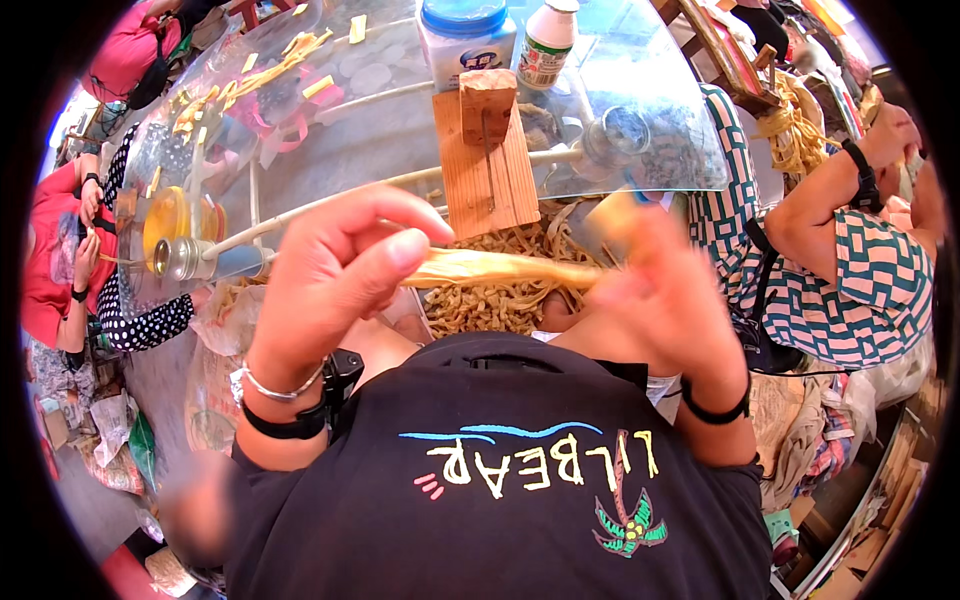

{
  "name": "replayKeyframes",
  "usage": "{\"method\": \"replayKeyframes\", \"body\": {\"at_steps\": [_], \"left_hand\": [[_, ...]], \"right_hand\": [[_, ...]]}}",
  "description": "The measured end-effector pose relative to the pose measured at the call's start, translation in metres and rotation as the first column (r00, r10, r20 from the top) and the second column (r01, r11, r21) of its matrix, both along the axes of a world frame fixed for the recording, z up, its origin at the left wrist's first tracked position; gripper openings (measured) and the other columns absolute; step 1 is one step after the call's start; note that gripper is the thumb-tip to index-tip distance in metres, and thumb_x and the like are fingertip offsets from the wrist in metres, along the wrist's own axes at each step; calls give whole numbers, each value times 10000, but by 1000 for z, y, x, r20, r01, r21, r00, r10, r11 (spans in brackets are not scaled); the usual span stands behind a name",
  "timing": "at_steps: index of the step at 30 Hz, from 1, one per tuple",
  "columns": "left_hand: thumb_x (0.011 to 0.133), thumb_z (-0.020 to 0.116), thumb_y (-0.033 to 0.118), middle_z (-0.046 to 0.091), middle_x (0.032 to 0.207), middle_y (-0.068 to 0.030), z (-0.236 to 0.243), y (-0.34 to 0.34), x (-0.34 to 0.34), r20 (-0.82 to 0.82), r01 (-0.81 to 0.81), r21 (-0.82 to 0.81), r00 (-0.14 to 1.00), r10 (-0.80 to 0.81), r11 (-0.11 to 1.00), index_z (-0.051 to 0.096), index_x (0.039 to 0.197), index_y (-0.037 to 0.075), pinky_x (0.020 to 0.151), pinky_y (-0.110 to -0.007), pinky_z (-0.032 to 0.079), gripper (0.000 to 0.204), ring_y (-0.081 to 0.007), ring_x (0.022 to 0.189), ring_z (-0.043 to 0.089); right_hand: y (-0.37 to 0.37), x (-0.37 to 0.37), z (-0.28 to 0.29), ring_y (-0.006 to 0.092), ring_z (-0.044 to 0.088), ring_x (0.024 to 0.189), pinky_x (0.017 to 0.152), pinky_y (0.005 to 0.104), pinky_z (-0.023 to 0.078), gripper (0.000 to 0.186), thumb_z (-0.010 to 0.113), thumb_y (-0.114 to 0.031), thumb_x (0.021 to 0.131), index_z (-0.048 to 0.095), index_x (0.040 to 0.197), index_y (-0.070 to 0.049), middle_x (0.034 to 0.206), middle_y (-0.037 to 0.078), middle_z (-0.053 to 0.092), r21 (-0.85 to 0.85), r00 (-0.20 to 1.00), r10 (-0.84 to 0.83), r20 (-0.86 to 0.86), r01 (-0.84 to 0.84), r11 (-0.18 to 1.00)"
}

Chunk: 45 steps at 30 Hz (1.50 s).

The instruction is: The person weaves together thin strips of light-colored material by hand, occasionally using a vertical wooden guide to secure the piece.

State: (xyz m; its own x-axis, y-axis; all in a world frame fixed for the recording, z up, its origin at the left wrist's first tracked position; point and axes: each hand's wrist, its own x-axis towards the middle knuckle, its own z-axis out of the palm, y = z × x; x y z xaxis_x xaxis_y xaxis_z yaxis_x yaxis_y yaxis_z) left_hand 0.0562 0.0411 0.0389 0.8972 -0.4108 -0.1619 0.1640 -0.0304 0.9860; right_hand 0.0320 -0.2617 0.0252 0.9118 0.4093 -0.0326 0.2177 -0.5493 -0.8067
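Fingers (pixel 400 243) of blurred right hand (pixel 665 290) around pale strip (pixel 500 268)

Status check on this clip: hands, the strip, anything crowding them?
Left hand and right hand both pinch the pale yellow strip, held level between them. Heap of tan strips lies below. Wooden block beyond, apart from both hands.

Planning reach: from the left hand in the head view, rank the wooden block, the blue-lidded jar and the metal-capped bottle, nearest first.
From the left hand:
1. Metal-capped bottle, just left of it.
2. Wooden block, ahead and right, on the board.
3. Blue-lidded jar, beyond the block at the far edge.
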Motion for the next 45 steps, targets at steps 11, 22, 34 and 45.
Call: {"method": "replayKeyframes", "body": {"at_steps": [11,22,34,45], "left_hand": [[835,786,300,609,823,-79,0,-48,-24,553,157,161,804,-221,974,604,1147,-21,649,-274,480,483,-167,721,598],[839,691,21,584,1007,-136,-8,-52,-36,616,192,127,754,-229,973,586,888,25,775,-315,474,116,-218,893,587],[848,599,-38,512,1021,-67,-33,-58,-27,163,136,-287,982,-92,948,479,1115,25,858,-277,425,300,-132,939,510],[877,674,32,569,983,-87,-18,-77,-40,507,-134,-57,850,144,989,546,1081,0,759,-261,478,244,-130,845,543]], "right_hand": [[19,-18,-9,73,495,597,546,241,389,420,416,-340,1070,650,944,-15,700,-11,567,638,687,489,-538,-47,768],[48,-33,-13,90,589,884,797,238,479,138,558,-104,1010,621,1075,0,993,30,625,787,925,62,-374,281,549],[47,-29,-21,167,657,868,773,293,515,211,687,21,875,641,1080,2,961,80,675,682,997,-68,31,29,730],[46,-26,-24,292,646,678,610,351,514,238,747,26,726,676,949,-11,852,113,684,252,773,-319,549,211,944]]}}
